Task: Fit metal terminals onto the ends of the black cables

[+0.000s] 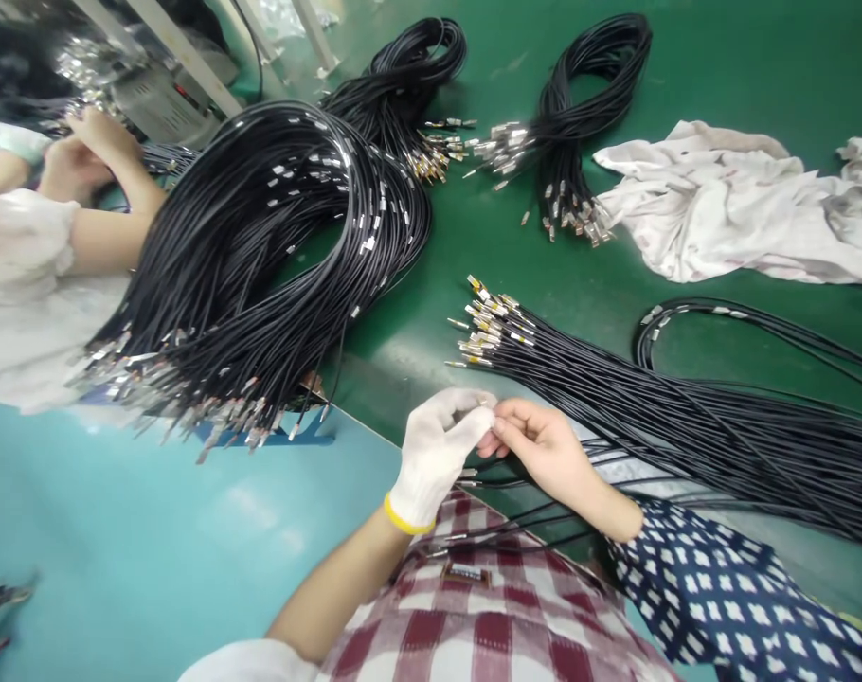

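In a white knitted glove with a yellow cuff, my left hand [435,459] is closed in a pinch. My bare right hand [545,450] meets it fingertip to fingertip, also pinching. Whatever lies between the fingers is too small and too covered to make out. Under and beside my hands run a few loose black cables [537,519], their ends near my checked apron [502,606]. Just beyond, a long bundle of black cables [651,407] lies across the table, its metal-tipped ends with yellow and white marks [492,327] fanned toward the left.
A big looped cable bundle [260,218] hangs over the table's left edge. Two smaller coils [409,85] [594,85] lie on the green table [744,57], near a crumpled white cloth [744,204]. At far left, a co-worker's hands [90,156] are beside a grey machine [165,99].
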